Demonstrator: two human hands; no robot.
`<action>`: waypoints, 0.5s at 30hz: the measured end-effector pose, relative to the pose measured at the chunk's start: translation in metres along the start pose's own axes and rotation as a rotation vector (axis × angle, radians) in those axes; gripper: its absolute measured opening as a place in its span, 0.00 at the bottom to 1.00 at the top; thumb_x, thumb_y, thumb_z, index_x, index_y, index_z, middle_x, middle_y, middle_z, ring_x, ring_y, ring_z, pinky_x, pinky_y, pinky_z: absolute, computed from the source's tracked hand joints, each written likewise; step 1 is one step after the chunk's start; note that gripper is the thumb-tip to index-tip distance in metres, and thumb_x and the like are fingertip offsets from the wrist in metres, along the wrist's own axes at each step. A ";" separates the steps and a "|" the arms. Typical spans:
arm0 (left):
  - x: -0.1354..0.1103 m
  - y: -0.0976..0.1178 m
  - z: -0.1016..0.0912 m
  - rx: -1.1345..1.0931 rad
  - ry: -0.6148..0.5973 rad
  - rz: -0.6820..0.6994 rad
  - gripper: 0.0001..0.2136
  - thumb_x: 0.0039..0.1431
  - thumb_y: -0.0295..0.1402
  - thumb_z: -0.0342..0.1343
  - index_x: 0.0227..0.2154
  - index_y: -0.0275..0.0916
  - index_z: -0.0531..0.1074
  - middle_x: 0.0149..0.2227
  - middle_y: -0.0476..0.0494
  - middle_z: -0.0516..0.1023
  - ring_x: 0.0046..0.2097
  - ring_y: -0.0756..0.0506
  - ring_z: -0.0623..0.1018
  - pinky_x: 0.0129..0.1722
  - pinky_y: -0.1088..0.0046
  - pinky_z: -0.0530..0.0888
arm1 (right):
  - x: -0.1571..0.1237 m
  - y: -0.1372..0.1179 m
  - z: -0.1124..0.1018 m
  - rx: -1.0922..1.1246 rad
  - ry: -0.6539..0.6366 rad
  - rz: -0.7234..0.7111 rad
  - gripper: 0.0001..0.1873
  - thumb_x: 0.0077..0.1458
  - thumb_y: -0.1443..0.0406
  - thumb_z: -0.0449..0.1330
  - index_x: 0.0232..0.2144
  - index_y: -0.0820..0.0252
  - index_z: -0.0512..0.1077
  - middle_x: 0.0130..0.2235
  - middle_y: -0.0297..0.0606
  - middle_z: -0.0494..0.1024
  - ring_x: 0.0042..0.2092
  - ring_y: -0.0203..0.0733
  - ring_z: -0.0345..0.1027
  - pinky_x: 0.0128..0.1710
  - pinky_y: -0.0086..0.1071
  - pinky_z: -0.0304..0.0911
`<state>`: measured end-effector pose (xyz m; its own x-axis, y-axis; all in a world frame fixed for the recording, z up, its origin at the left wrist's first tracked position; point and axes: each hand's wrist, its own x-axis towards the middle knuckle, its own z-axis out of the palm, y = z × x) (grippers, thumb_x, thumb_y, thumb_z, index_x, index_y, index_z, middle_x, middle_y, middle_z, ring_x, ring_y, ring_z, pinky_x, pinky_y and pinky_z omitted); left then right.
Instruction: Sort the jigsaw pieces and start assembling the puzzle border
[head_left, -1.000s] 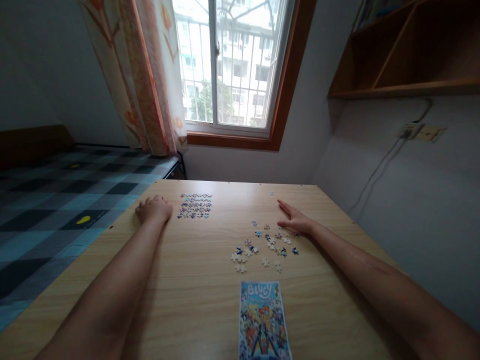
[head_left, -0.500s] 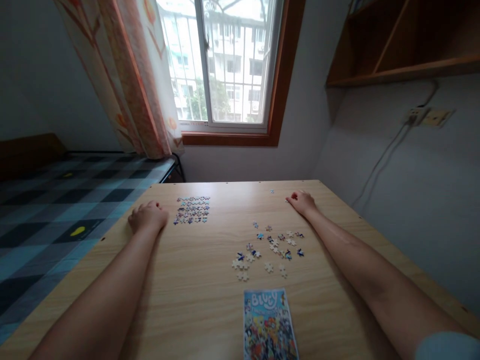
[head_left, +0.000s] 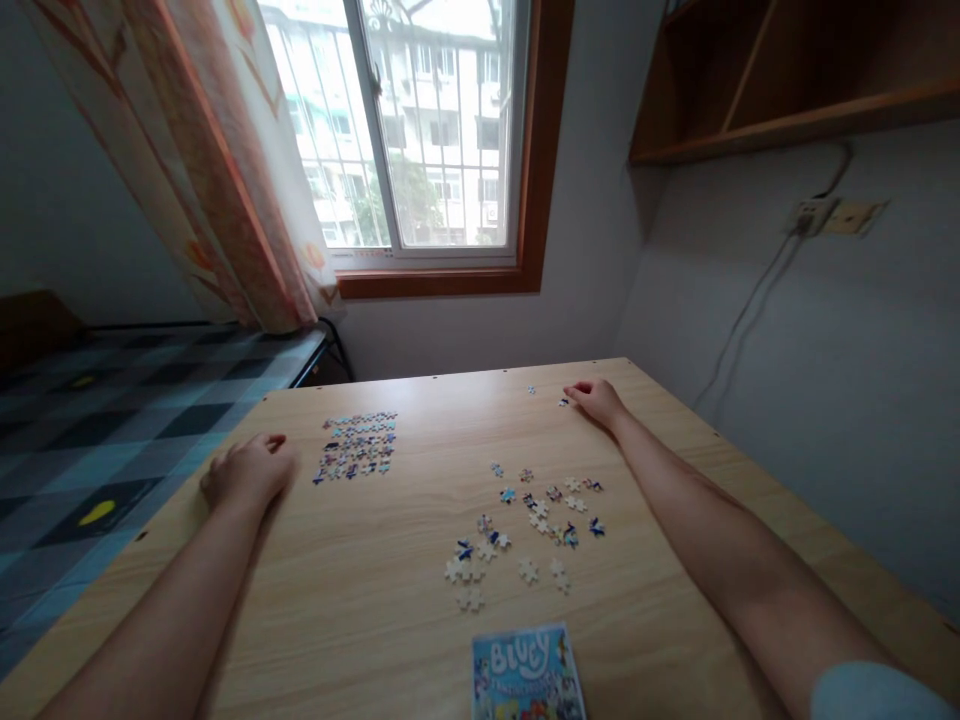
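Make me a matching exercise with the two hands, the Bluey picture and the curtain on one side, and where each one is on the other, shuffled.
1. Left hand
2. Right hand
3. Bluey picture
4. Curtain

A. Hanging at the window
B. Near the far right corner of the table
C. At the bottom edge of the view
D. Just left of the puzzle rows

Pairs: 1-D, 2-B, 3-C, 4-A

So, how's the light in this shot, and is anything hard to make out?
Head view: daylight washes out the white-framed glass window; same head view, the open brown wooden shelf sinks into shadow, and pale sheen marks the far part of the light wood-grain table; also head view, prints on the small multicoloured jigsaw pieces are too small to make out.
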<state>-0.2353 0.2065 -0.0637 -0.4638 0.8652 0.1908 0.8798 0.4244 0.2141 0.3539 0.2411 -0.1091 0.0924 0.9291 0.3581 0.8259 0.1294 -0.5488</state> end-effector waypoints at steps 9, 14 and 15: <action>0.003 -0.001 -0.004 -0.045 -0.037 -0.078 0.24 0.51 0.45 0.51 0.51 0.49 0.77 0.57 0.39 0.75 0.56 0.30 0.73 0.55 0.52 0.71 | -0.002 -0.016 -0.005 -0.098 -0.108 -0.140 0.13 0.53 0.54 0.65 0.35 0.55 0.83 0.38 0.39 0.83 0.39 0.43 0.74 0.40 0.31 0.65; 0.007 -0.003 -0.004 -0.048 -0.061 -0.080 0.26 0.50 0.47 0.51 0.51 0.50 0.77 0.57 0.39 0.75 0.57 0.29 0.73 0.56 0.51 0.69 | -0.002 -0.030 -0.003 -0.213 -0.135 -0.205 0.13 0.61 0.59 0.59 0.38 0.54 0.83 0.42 0.39 0.83 0.45 0.43 0.74 0.48 0.32 0.64; 0.007 -0.003 -0.005 -0.047 -0.073 -0.086 0.26 0.51 0.48 0.51 0.52 0.50 0.77 0.58 0.39 0.75 0.57 0.29 0.72 0.56 0.51 0.69 | -0.002 -0.032 -0.002 -0.226 -0.144 -0.206 0.13 0.61 0.59 0.58 0.39 0.53 0.83 0.42 0.38 0.83 0.45 0.44 0.74 0.48 0.32 0.64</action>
<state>-0.2422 0.2103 -0.0587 -0.5267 0.8441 0.1003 0.8308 0.4861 0.2712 0.3287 0.2348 -0.0907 -0.1552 0.9329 0.3250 0.9229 0.2542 -0.2891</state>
